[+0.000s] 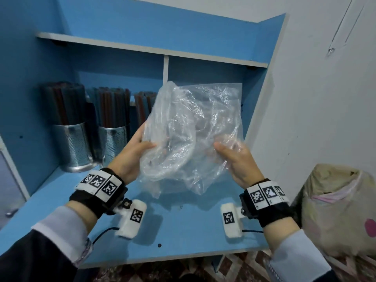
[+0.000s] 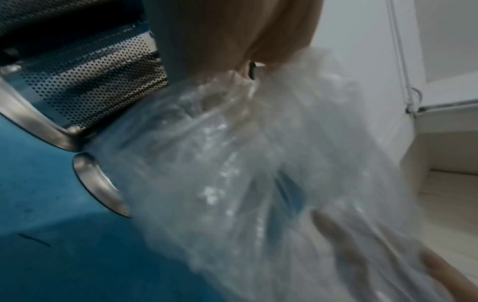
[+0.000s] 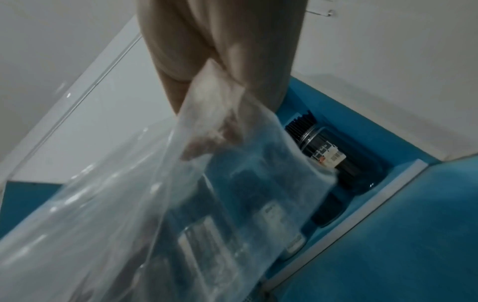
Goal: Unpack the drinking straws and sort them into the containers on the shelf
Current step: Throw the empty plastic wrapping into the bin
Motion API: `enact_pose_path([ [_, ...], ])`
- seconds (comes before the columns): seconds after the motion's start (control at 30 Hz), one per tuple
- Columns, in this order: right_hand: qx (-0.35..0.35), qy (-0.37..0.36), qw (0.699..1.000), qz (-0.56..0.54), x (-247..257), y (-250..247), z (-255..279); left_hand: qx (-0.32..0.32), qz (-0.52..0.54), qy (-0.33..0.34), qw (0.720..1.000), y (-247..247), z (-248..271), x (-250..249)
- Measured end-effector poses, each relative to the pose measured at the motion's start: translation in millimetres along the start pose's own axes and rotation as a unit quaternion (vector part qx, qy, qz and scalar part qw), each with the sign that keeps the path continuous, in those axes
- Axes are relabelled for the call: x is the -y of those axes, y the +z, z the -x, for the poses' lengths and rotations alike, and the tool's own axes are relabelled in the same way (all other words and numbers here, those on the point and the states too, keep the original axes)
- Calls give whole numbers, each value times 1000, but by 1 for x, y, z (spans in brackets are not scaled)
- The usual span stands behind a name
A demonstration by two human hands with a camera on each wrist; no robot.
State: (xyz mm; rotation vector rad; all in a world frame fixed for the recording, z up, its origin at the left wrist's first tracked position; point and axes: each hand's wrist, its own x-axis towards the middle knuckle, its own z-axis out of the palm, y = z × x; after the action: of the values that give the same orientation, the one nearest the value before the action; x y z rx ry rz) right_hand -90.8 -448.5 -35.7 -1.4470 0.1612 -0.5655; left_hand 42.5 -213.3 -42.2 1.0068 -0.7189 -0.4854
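Observation:
A crumpled clear plastic bag [image 1: 191,127] hangs in the air above the blue desk, with no straws showing inside it. My left hand [image 1: 138,147] grips its left side, thumb on the front. My right hand [image 1: 230,153] pinches its right edge, the film draped over the fingers [image 3: 227,130]. The bag [image 2: 232,163] fills the left wrist view, where it is blurred. Two perforated metal cups [image 1: 73,147] [image 1: 113,141] stand in the left shelf bay, packed with dark and coloured straws [image 1: 67,102]. More straws [image 1: 142,106] show behind the bag's left edge.
The blue desk surface [image 1: 179,226] lies below my hands. A white divider [image 1: 165,68] splits the shelf into two bays. Dark labelled jars [image 3: 323,155] sit in a bay in the right wrist view. A lined waste bin [image 1: 337,208] stands on the right, by the white wall.

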Motion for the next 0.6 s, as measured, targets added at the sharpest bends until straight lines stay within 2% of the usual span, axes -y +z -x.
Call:
enact_pose_path([
  [0.07,-34,6,996,81,-2,5,-3,-77,-41,-4,996,1,-2,6],
  [0.17,-99,-14,983,154,-4,10,-1,-195,-122,12,973,16,-3,16],
  [0.23,-115,-106,968,198,-2,14,6,-236,-180,44,954,31,-4,22],
  [0.3,-84,-195,941,264,1,19,12,-239,-240,79,938,48,-5,25],
  [0.33,-54,-216,928,298,4,23,16,-230,-279,98,927,58,-5,26],
  [0.4,-3,-207,918,339,10,26,24,-185,-364,141,902,82,-3,28],
  [0.47,13,-186,921,343,16,23,33,-95,-406,178,891,111,1,33],
  [0.53,7,-190,931,311,24,9,43,1,-381,185,906,137,6,39],
  [0.6,-27,-181,949,257,28,-17,54,84,-320,168,929,156,9,43],
])
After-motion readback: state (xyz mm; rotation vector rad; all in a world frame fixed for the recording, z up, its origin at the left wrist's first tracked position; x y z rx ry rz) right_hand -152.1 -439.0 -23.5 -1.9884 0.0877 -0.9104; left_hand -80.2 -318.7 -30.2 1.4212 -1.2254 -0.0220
